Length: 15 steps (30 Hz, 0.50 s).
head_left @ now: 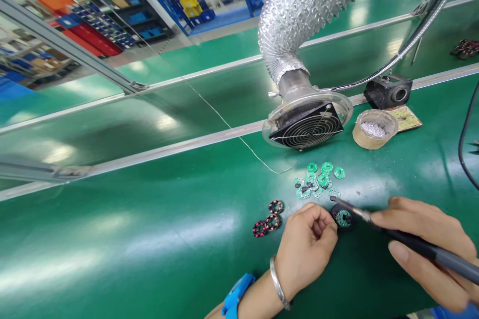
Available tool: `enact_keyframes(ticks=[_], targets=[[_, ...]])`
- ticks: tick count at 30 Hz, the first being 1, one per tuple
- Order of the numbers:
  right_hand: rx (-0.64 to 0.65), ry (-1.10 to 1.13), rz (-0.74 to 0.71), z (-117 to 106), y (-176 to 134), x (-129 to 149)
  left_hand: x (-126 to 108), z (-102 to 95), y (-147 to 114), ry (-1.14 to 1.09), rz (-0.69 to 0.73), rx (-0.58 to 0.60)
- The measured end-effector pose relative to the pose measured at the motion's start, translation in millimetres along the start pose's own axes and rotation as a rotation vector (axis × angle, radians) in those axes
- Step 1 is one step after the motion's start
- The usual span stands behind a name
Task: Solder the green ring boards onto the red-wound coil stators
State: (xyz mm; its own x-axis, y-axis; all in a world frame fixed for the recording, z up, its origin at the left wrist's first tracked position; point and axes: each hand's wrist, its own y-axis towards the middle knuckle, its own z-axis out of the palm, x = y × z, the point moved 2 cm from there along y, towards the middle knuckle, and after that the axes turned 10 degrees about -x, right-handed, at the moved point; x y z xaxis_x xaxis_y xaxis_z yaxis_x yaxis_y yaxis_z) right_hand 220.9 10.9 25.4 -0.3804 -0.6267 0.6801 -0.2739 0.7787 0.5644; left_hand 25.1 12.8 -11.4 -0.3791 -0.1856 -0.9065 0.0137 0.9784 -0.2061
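Note:
My right hand (430,244) is closed around the dark handle of a soldering iron (361,213). The iron's tip points left, just above a small round circuit board (343,218) seated on a black round base. At the left edge of that base, my left hand (309,241) has thumb and fingers pinched together. Whatever lies between those fingertips is too small to make out. Behind the hands is a loose group of green ring-shaped circuit boards (324,179) with small black pieces among them. Several copper-wound coil rings (273,222) lie left of my left hand.
A fume extractor fan (309,127) on a silver duct (288,25) hangs over the green bench (149,239). A thin solder wire (239,137) hangs down near the boards. At the back right are a tub of metal shavings (374,129), a sponge tray (406,118) and a black iron holder (389,92).

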Motion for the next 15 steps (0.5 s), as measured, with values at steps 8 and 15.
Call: enact_keyframes(ticks=[8,15], targets=[[0.125,-0.095,-0.097,33,4,-15,4,-1.8,-1,-0.032,0.052,0.007],[0.006,-0.067,-0.152,42,8,-20,28,1.8,0,-0.138,0.079,-0.1]])
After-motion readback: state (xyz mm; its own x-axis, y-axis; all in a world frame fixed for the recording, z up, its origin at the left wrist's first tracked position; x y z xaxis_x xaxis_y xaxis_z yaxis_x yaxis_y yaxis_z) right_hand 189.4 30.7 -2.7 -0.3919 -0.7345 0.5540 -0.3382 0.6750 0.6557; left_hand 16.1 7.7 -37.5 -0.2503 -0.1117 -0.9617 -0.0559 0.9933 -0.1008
